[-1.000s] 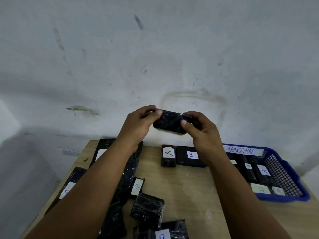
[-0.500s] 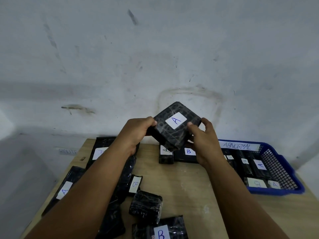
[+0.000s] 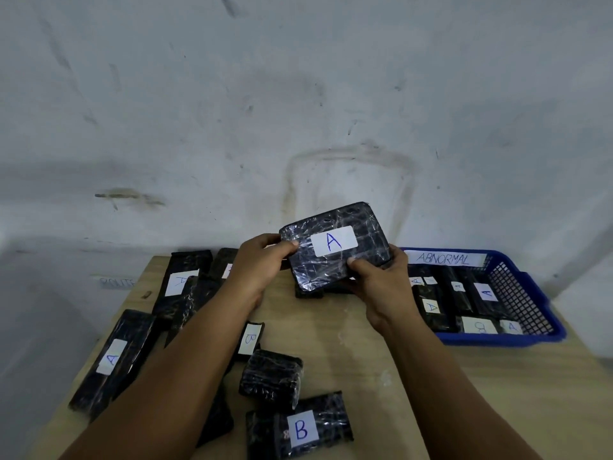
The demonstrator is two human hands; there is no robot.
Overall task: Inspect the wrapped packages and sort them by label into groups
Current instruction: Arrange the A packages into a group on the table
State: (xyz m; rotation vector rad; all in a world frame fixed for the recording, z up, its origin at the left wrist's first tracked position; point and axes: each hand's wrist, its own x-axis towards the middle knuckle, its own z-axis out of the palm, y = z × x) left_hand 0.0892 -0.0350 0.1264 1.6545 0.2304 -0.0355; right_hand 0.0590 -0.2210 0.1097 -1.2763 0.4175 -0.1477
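In the head view, both hands are holding one wrapped package (image 3: 335,249) up above the far middle of the table (image 3: 381,376), at about 12 o'clock from the person. The left hand (image 3: 262,263) is gripping its left edge, thumb curled over the top face; the right hand (image 3: 374,280) is pinching its lower right corner, thumb on the front and fingers hidden behind.

A second ago the package was edge-on to the camera with no label showing. Half a second ago it was being turned like a diamond with the label coming round. Now the broad face is tilting toward the camera and the white label (image 3: 334,241) is reading a clear "A", nearly level. The whole package is also sitting a little lower and closer to the table than before.

My reading is that the inspection of this one is finishing: the letter is known, so the placing is what remains. The wrap is looking glossy and intact on the visible face, though the back is hidden.

Loose packages are lying at 7 to 10 o'clock, some marked A (image 3: 111,358), with B-marked ones at 6 o'clock (image 3: 300,426). The blue basket (image 3: 517,338) tagged "ABNORMAL" is sitting at 2 o'clock, already holding several packages.
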